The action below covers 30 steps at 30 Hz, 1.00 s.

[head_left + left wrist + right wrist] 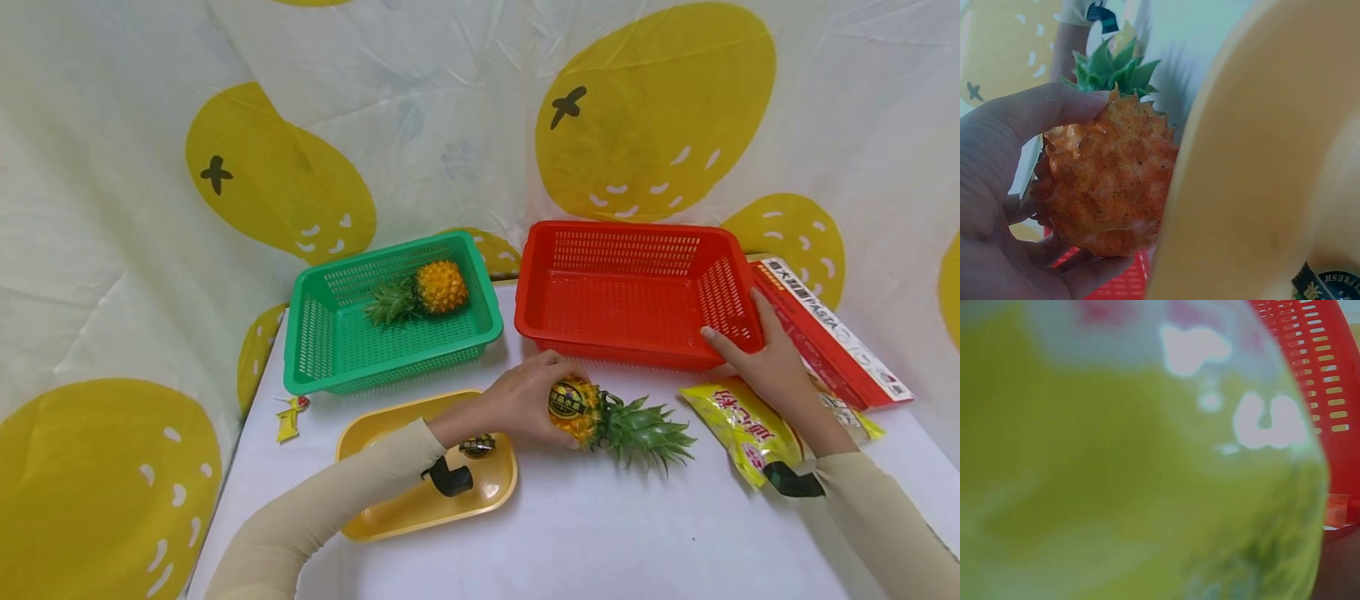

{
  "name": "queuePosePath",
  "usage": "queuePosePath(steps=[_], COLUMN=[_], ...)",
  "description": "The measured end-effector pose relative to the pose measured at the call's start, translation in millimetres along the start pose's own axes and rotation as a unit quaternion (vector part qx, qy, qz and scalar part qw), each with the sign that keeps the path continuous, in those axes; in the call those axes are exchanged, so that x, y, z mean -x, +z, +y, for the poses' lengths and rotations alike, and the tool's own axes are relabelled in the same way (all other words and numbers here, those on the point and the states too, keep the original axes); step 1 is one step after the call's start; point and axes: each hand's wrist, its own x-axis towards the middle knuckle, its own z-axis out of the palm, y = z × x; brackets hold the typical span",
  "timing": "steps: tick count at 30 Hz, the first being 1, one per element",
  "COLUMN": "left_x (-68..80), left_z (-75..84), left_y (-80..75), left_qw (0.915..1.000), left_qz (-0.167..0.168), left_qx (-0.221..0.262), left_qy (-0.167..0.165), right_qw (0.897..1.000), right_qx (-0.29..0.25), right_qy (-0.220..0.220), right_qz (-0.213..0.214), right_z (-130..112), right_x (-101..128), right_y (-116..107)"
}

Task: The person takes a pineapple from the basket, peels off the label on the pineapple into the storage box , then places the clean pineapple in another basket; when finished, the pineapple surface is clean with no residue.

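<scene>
My left hand (pixel 525 400) grips a small pineapple (pixel 592 412) lying on the white table, its green crown pointing right. The left wrist view shows my thumb and fingers (pixel 1041 112) curled round the pineapple (pixel 1107 181). My right hand (pixel 757 358) rests with straight fingers on the near right corner of the empty red basket (pixel 570 342). A second pineapple (pixel 423 292) lies inside the green basket (pixel 315 379) at the back left. A yellow tray (pixel 420 508) sits under my left forearm.
A yellow snack bag (pixel 738 425) lies under my right wrist and fills the right wrist view as a yellow blur (pixel 1116 475). A red pasta box (pixel 832 337) lies right of the red basket. A small yellow wrapper (pixel 288 417) lies at the table's left edge.
</scene>
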Motion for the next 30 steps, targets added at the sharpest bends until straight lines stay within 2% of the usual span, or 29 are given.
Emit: queuePosePath(steps=[16,30], left_x=[0.6,-2.0], left_z=[-7.2,-2.3], left_y=[15.6,15.8], left_qw=[1.0,0.9989], left_qz=[0.0,-0.032], left_qx=[0.002,-0.03], left_qy=[-0.004,-0.017], right_qw=[1.0,1.0], right_qx=[0.0,0.002], right_qy=[0.004,0.004], right_qz=[-0.002,-0.001], right_z=[-2.2,3.2], right_x=[-0.2,-4.6], right_y=[0.1,0.0])
